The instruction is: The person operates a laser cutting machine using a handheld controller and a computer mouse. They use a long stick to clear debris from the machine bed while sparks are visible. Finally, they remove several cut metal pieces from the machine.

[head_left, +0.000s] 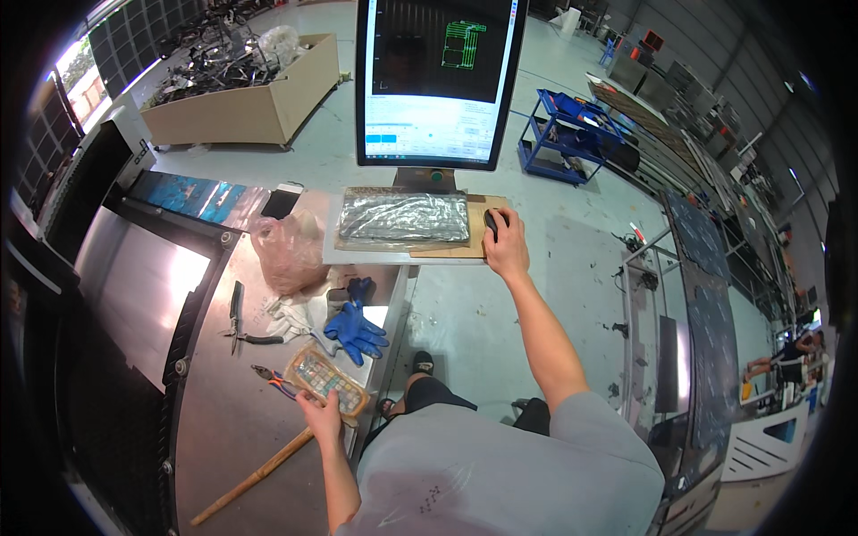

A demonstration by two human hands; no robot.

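My left hand (323, 420) meets the near side of the keypad (320, 371), thumb over it, pinching or merely resting I cannot tell; the pad lies just ahead, by the smooth metal desk's (223, 438) edge, long axis slanting far-left to near-right, grubby tan-edged, small square keys; my right hand (508, 246), farther off, curls over the rounded black mouse (490, 225).
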